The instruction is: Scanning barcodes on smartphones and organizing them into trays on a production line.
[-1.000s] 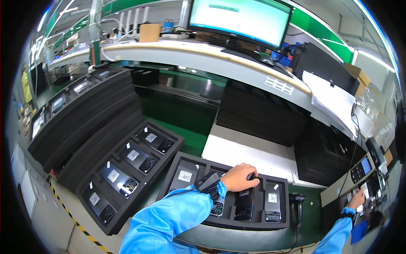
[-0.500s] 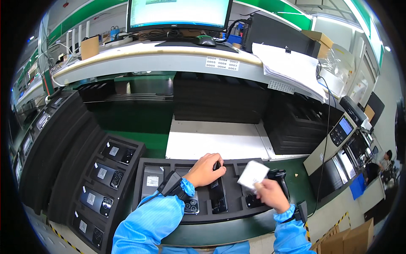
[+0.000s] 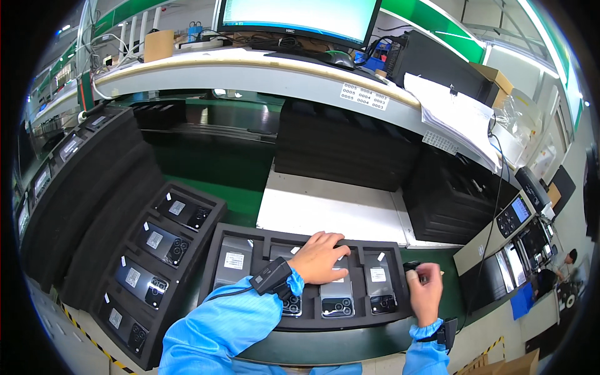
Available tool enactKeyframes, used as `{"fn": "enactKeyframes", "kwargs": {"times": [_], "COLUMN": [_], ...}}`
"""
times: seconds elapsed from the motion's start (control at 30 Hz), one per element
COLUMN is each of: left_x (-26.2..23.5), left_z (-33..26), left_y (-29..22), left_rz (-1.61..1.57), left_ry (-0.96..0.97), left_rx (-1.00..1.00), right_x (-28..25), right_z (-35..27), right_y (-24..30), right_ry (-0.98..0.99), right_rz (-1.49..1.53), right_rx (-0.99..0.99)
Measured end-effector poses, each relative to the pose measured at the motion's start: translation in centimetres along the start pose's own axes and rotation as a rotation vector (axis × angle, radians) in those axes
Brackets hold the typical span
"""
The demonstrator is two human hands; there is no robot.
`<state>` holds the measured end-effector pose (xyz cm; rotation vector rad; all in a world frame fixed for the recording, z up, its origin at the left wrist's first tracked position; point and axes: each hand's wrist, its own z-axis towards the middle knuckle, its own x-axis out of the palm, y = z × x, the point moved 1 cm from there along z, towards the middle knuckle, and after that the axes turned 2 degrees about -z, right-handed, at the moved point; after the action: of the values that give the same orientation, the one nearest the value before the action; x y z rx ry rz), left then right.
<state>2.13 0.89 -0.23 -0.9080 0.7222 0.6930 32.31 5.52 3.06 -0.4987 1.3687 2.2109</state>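
A black foam tray (image 3: 219, 284) lies in front of me, with phones face down in its slots. My left hand (image 3: 320, 257) is open, its fingers spread over the upper part of a phone (image 3: 337, 290) in the third slot. That hand partly covers the phone in the second slot (image 3: 292, 306). In the right-end slot lies a phone (image 3: 379, 281) with a white label on its back. Just beyond the tray's right end, my right hand (image 3: 426, 290) is closed around a black handheld scanner (image 3: 410, 265), mostly hidden by the fingers.
On the left stands another foam tray (image 3: 212, 215) of labelled phones, beside stacked trays (image 3: 94, 187). More dark foam (image 3: 344, 147) stands behind a white board (image 3: 325, 209). A label printer (image 3: 500, 244) is at right. A shelf (image 3: 250, 78) with a monitor (image 3: 294, 15) crosses above.
The phone under my left hand has gone from tilted to flat. My right hand has moved right to the scanner, and the white card it held is gone from it. The view has shifted.
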Motion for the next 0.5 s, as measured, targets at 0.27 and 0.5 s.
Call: {"fn": "enactKeyframes", "kwargs": {"times": [0.27,0.5], "left_x": [-1.7,-7.1], "left_z": [0.6,-2.8], "left_y": [-0.2,2.9], "left_rz": [0.201,0.375], "left_ry": [-0.139,-0.094], "left_rx": [0.022,-0.275], "right_x": [-2.5,-0.7], "right_z": [2.6,2.0], "right_y": [-6.0,6.7], "right_ry": [0.275,0.295], "right_rz": [-0.301,0.129], "right_rx": [0.102,0.282]}}
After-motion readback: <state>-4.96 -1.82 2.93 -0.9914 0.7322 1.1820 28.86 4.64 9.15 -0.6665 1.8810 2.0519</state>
